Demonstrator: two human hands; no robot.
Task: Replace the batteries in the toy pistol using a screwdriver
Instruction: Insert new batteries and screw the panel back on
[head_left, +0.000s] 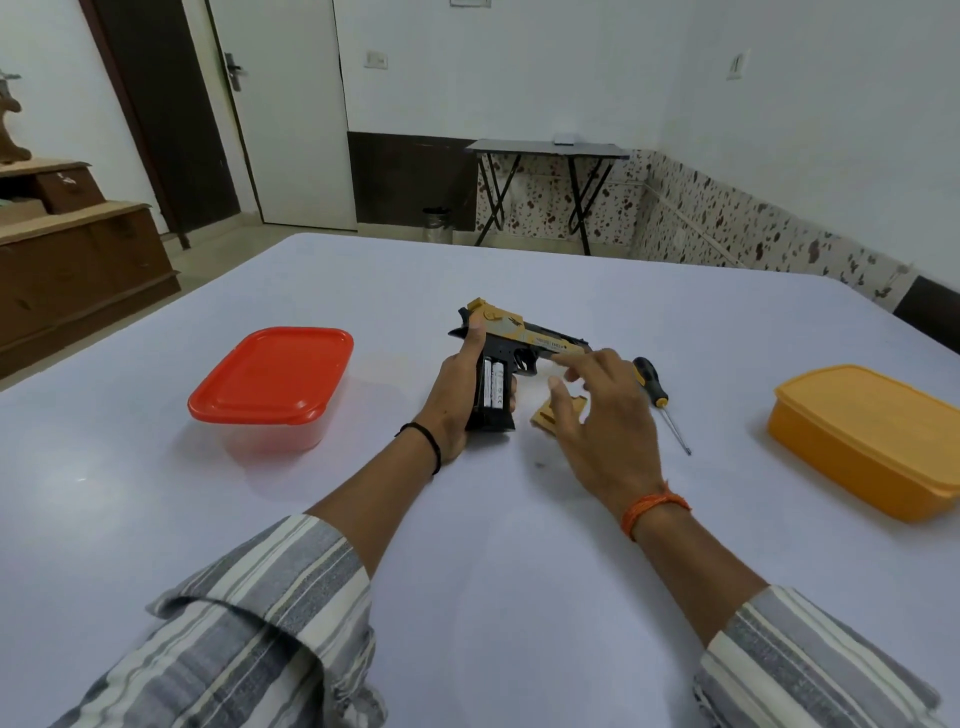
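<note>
A black and yellow toy pistol (524, 338) lies at the table's middle, barrel pointing right. My left hand (457, 395) grips its black handle, thumb up along the rear. The handle's compartment is uncovered and shows two white batteries (493, 383) side by side. My right hand (597, 410) hovers just right of the handle with fingers relaxed and spread, holding nothing. Under its fingers on the table lies a tan cover piece (543, 415), partly hidden. A screwdriver (662, 400) with a black and yellow handle lies to the right, tip pointing toward me.
A clear box with a red lid (270, 379) stands left of the pistol. A yellow lidded box (872, 441) sits at the right edge. The white table (493, 545) reaches far around both. A folding table and wooden cabinet stand beyond.
</note>
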